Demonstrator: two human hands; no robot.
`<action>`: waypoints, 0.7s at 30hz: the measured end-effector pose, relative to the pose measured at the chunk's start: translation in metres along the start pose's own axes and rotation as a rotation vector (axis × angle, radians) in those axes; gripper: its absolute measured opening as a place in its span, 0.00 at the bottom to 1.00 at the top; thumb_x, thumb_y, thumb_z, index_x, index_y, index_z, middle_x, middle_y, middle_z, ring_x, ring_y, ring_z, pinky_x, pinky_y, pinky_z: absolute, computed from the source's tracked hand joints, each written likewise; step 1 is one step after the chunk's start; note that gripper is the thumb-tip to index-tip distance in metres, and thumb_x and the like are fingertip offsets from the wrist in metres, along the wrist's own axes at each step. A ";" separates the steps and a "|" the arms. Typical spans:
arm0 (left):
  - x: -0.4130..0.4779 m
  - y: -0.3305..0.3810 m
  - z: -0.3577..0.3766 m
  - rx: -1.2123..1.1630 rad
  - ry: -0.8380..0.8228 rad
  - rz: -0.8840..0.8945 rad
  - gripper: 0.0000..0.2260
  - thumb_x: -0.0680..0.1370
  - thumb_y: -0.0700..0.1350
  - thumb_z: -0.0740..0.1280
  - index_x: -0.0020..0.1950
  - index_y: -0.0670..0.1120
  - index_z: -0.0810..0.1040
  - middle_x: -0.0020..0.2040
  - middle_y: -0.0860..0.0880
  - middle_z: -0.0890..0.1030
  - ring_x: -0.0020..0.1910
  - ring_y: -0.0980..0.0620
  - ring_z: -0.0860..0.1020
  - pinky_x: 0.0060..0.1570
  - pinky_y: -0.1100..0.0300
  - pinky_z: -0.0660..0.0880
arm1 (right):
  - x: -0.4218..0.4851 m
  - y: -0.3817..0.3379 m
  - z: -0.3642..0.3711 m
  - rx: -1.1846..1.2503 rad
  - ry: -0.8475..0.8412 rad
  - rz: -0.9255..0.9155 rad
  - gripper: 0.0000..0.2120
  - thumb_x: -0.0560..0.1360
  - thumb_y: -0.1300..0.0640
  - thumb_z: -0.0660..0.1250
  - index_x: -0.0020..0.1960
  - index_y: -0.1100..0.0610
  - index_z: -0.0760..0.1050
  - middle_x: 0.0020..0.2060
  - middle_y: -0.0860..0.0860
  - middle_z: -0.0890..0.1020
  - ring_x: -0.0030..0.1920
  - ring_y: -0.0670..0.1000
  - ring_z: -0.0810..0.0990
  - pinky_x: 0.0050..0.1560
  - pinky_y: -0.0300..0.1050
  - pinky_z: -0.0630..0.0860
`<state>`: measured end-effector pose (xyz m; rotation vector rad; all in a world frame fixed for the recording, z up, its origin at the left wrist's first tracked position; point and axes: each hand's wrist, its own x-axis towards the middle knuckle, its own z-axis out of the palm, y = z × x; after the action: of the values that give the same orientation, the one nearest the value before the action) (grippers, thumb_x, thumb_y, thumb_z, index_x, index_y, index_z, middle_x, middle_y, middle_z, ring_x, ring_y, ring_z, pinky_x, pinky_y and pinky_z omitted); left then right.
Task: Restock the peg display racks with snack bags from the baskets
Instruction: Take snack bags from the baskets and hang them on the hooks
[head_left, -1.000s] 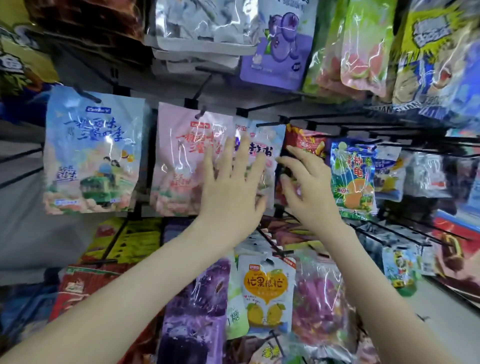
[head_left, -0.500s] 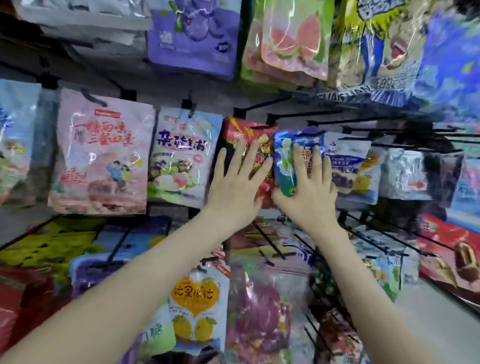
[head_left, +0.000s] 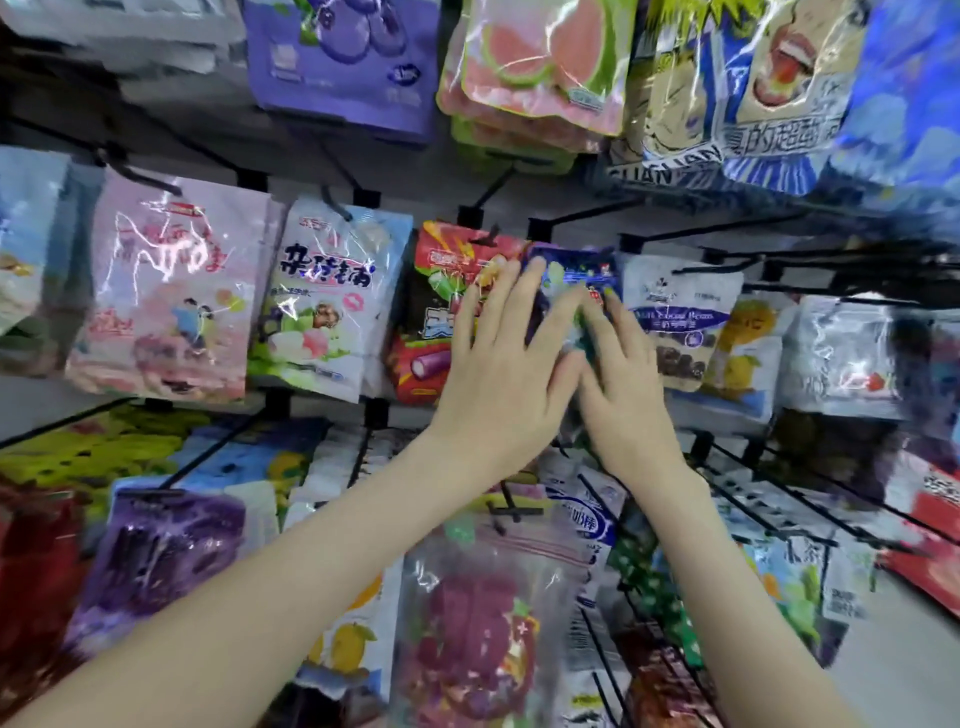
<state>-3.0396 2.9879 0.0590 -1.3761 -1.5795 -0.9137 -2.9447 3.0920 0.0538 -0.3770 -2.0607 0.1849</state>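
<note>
On the middle row of the peg rack (head_left: 415, 205), a small blue snack bag (head_left: 571, 274) hangs between a red snack bag (head_left: 441, 291) and a white cocoa bean bag (head_left: 680, 312). Both hands are flat and wide and hold nothing. The left hand (head_left: 498, 374) lies across the red bag and the edge of the blue one. The right hand (head_left: 623, 395) presses on the blue bag from the right, with straight fingers. I think the bag is being patted into place. Its top hole is hard to see, so I cannot tell if it sits all the way on its peg. If it is only half on, a push could make it slip off and drop onto the bags below. A hard push could also rip the little hole, or bump the red bag loose. Counting: two hands, one blue bag, one red bag, one cocoa bean bag, one white bag with dark blue words (head_left: 332, 306), and one pink bag (head_left: 171, 291). No basket shows.
</note>
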 end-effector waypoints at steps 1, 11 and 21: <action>0.004 0.006 0.001 -0.003 -0.011 0.023 0.22 0.81 0.51 0.52 0.73 0.46 0.68 0.75 0.40 0.64 0.76 0.41 0.57 0.74 0.45 0.49 | -0.001 0.006 -0.004 0.098 0.051 0.006 0.20 0.80 0.43 0.47 0.71 0.40 0.59 0.74 0.48 0.60 0.74 0.43 0.54 0.73 0.37 0.50; 0.034 0.024 0.035 0.213 -0.109 0.001 0.26 0.68 0.54 0.64 0.64 0.46 0.76 0.64 0.42 0.75 0.62 0.41 0.73 0.61 0.48 0.57 | 0.039 0.071 -0.011 -0.256 0.151 0.226 0.44 0.69 0.35 0.47 0.78 0.59 0.52 0.76 0.63 0.52 0.75 0.63 0.53 0.71 0.58 0.54; 0.040 0.015 0.052 0.264 -0.090 0.018 0.28 0.72 0.58 0.56 0.69 0.49 0.73 0.71 0.40 0.69 0.71 0.41 0.64 0.70 0.39 0.53 | 0.053 0.105 -0.001 -0.225 -0.036 0.229 0.36 0.75 0.38 0.54 0.78 0.46 0.47 0.77 0.56 0.51 0.74 0.61 0.53 0.69 0.63 0.58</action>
<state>-3.0333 3.0530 0.0756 -1.2557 -1.6855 -0.6141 -2.9483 3.2083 0.0676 -0.7539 -2.0770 0.0979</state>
